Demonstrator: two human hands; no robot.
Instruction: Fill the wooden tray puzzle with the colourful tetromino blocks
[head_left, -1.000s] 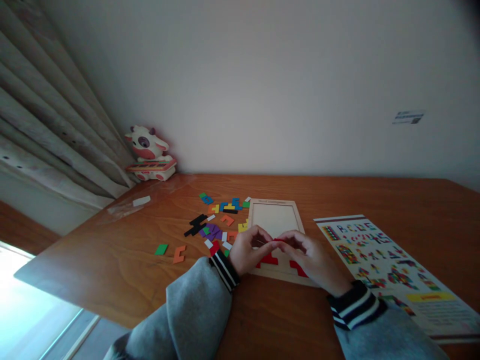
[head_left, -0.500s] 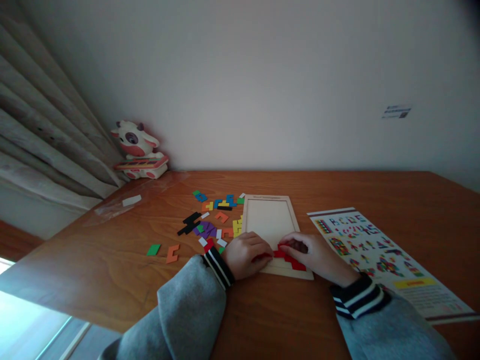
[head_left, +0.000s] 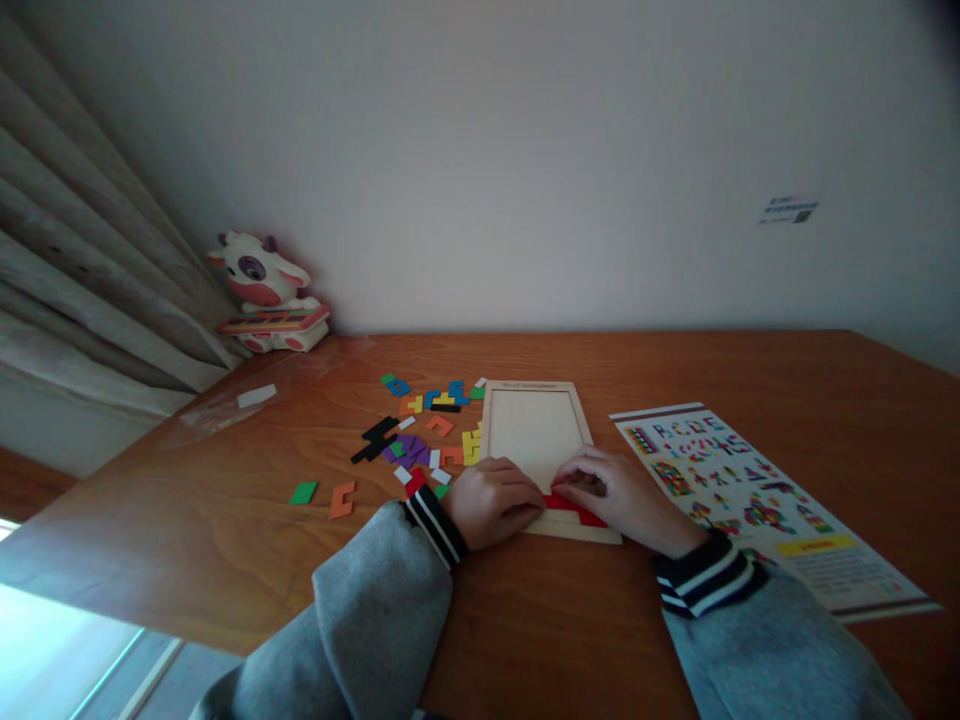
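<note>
A wooden puzzle tray [head_left: 534, 386] lies on the brown table [head_left: 225, 500], its upper part bare. Red puzzle pieces [head_left: 574, 509] sit along the tray's near edge. My left hand [head_left: 491, 503] rests curled on the tray's near left corner, fingertips pressing on the red pieces. My right hand [head_left: 622, 495] bends over the near right part of the tray, fingertips on the same red pieces. Which piece each finger touches is hidden by the hands.
Several loose coloured pieces [head_left: 420, 430] lie left of the tray, with a green piece [head_left: 303, 492] and an orange piece [head_left: 342, 499] farther left. A printed pattern sheet [head_left: 750, 490] lies to the right. A cow toy [head_left: 262, 290] stands at the far left corner, near a clear bag [head_left: 225, 410].
Both hands have come down from holding a red piece above the tray to pressing the red pieces flat at its near edge. The camera has tilted slightly.
</note>
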